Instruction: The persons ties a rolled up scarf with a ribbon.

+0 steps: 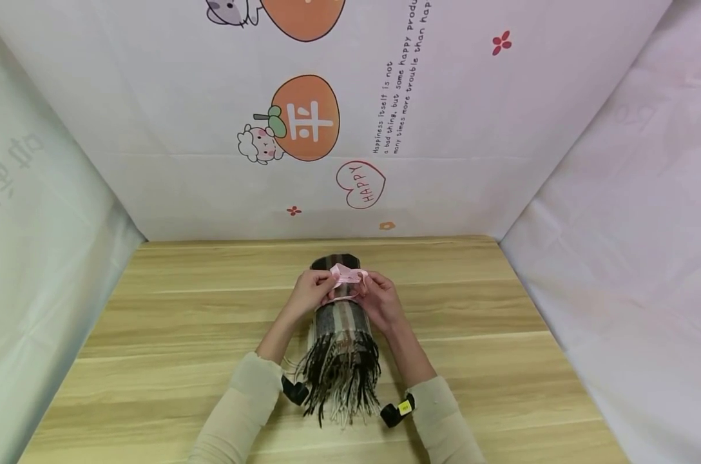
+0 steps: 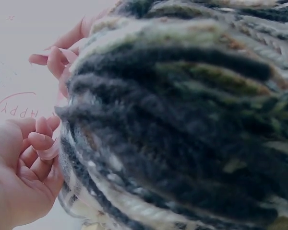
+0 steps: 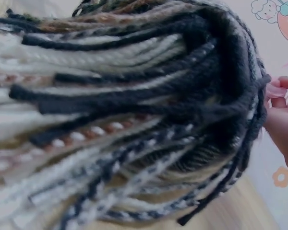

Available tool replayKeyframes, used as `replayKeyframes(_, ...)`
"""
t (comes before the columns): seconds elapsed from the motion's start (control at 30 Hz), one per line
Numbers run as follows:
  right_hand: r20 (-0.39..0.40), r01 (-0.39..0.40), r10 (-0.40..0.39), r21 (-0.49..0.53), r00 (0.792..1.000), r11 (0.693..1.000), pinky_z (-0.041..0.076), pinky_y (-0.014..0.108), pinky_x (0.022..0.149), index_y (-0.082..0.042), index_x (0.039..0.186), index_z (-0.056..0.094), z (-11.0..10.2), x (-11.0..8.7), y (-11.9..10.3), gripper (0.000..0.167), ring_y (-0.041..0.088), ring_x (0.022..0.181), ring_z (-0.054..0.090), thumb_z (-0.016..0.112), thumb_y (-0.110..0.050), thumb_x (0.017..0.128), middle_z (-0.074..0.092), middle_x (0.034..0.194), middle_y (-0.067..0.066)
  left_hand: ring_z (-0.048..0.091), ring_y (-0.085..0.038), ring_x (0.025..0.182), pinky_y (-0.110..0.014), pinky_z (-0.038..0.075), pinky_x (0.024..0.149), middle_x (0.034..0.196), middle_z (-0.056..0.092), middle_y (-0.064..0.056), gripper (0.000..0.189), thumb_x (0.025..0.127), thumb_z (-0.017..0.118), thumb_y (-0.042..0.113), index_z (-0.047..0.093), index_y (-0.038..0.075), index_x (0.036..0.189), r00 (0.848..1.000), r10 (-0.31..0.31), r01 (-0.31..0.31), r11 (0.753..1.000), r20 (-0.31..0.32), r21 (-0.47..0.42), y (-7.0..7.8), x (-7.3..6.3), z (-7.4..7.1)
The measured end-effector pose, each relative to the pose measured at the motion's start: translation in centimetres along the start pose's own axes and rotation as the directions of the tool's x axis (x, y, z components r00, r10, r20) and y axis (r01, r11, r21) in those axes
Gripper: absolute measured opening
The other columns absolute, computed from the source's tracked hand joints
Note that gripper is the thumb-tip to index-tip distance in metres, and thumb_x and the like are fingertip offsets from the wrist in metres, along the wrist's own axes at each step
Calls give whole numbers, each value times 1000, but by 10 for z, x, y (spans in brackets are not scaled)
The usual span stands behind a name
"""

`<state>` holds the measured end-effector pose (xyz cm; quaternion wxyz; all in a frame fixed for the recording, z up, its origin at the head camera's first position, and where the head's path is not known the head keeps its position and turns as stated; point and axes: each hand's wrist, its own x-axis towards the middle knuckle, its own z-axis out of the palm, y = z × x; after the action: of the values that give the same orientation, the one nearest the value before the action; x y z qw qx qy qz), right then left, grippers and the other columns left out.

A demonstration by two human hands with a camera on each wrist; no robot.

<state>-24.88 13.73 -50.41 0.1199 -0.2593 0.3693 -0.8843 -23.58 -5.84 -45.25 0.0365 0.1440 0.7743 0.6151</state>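
A rolled plaid scarf [image 1: 340,319] in black, grey, white and brown lies lengthwise on the table, its fringe [image 1: 341,380] spread toward the person. Around its middle passes a pink ribbon [image 1: 349,275], with a part raised above the roll. My left hand [image 1: 307,295] pinches this ribbon from the left side. From the other side, my right hand [image 1: 381,303] holds it between thumb and fingers. Dark and pale fringe strands [image 2: 173,120] fill much of the left wrist view, beside the left hand [image 2: 19,172]. In the right wrist view, strands partly hide the right hand [image 3: 284,127].
The wooden table [image 1: 182,335] reaches back to a white printed backdrop [image 1: 443,129]. White cloth walls [image 1: 634,193] flank it on both sides. Black wrist cameras [image 1: 295,390] sit on both forearms, close to the fringe.
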Motion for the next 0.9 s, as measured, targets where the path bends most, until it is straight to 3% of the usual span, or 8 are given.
replayKeyframes(0.13, -145, -101, 73, -196, 987, 975, 54, 22, 74, -17, 95, 76, 4, 1, -2, 21, 8, 76, 58, 60, -5, 99, 65, 83, -5, 44, -11, 43, -20, 34, 39, 63, 59, -29, 38, 103, 54, 12, 60, -14, 76, 1000, 3, -3, 1000, -23, -18, -15, 4, 0)
replayKeyframes(0.2, -231, -167, 93, -326, 968, 931, 54, 20, 72, -18, 90, 77, 9, 3, -3, 25, 6, 80, 61, 61, 1, 96, 65, 90, -6, 43, -10, 43, -19, 34, 39, 60, 59, -21, 39, 103, 55, 15, 61, -11, 75, 1000, -14, 13, 999, -27, -34, -26, 8, 0)
replayKeyframes(0.27, -290, -216, 91, -436, 953, 874, 54, 19, 72, -9, 89, 77, 14, 4, -3, 22, 7, 88, 61, 61, 6, 94, 64, 98, -5, 43, -9, 42, -20, 34, 38, 57, 58, -11, 40, 103, 56, 18, 62, -9, 75, 999, -22, 21, 999, -28, -50, -36, 12, 1)
replayKeyframes(0.33, -319, -240, 70, -531, 945, 813, 51, 18, 74, 3, 92, 75, 18, 6, -2, 12, 8, 96, 57, 64, 5, 93, 60, 105, -1, 44, -9, 42, -19, 34, 38, 56, 56, 0, 39, 103, 55, 17, 62, -8, 74, 999, -25, 23, 998, -30, -64, -36, 12, 1)
replayKeyframes(0.43, -325, -241, 18, -661, 946, 711, 47, 19, 75, 16, 95, 69, 23, 6, 1, 18, 12, 99, 52, 67, -2, 93, 57, 108, 7, 47, -15, 44, -20, 35, 40, 56, 56, 1, 37, 103, 53, 13, 61, -8, 74, 999, -14, 12, 997, -32, -80, -36, 11, 1)
replayKeyframes(0.63, -322, -227, -94, -817, 942, 530, 44, 21, 68, 3, 82, 71, 31, 8, 6, 18, 13, 81, 49, 74, -13, 90, 58, 97, 15, 50, -20, 46, -23, 38, 44, 55, 57, 2, 34, 103, 51, 8, 60, -3, 72, 999, -25, 21, 993, -37, -116, -36, 11, 0)
replayKeyframes(0.8, -296, -198, -167, -877, 941, 437, 39, 20, 54, -7, 79, 60, 33, 8, 11, 17, 10, 61, 45, 74, -8, 89, 54, 77, 4, 49, -11, 46, -24, 40, 46, 55, 56, 3, 33, 103, 52, 9, 60, -4, 74, 997, -51, 42, 986, -53, -159, -36, 10, 1)
replayKeyframes(0.9, -277, -188, -175, -896, 945, 402, 35, 20, 50, -8, 84, 55, 33, 9, 14, 17, 8, 54, 40, 71, -6, 88, 48, 67, 1, 49, -9, 46, -24, 41, 47, 55, 55, 3, 33, 103, 53, 10, 59, -6, 74, 997, -54, 42, 982, -62, -182, -36, 9, 1)
